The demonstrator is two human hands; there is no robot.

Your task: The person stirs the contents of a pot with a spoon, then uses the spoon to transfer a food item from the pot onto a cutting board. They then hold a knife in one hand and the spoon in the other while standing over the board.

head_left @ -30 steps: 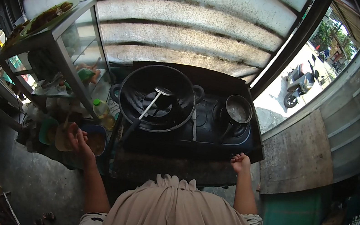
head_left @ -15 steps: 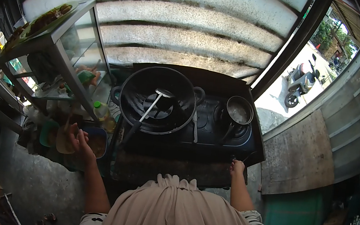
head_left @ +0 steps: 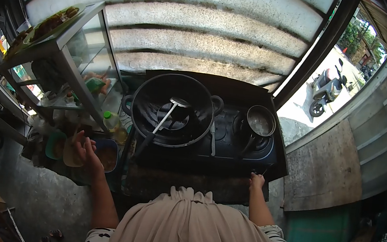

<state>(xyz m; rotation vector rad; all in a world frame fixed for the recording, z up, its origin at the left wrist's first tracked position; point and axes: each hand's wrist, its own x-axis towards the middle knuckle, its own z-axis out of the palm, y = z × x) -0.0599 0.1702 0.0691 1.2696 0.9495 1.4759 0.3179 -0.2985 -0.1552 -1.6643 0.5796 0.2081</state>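
My right hand [head_left: 257, 181] is at the front right of the black gas stove [head_left: 228, 158], with its fingers closed on a dark control knob [head_left: 253, 172]. My left hand [head_left: 89, 154] hangs palm up with fingers apart, holding nothing, over the bowls on the left. On the left burner sits a large black wok [head_left: 147, 99], a long-handled spatula [head_left: 165, 119] resting in it. A small pot [head_left: 261, 120] with liquid stands on the right burner, its handle towards me. Between them lies a knife [head_left: 213, 138].
Left of the stove stand a green bowl [head_left: 54, 143], a blue-rimmed bowl [head_left: 113, 159] and a bottle with a green cap [head_left: 111, 122]. A glass display case [head_left: 100, 43] rises behind them, a plate of food [head_left: 53, 24] on top. Outside, a scooter [head_left: 327, 90] is parked.
The whole view has shifted slightly to the left and up. Both hands keep nearly the same places, the right at the knob and the left over the bowls.
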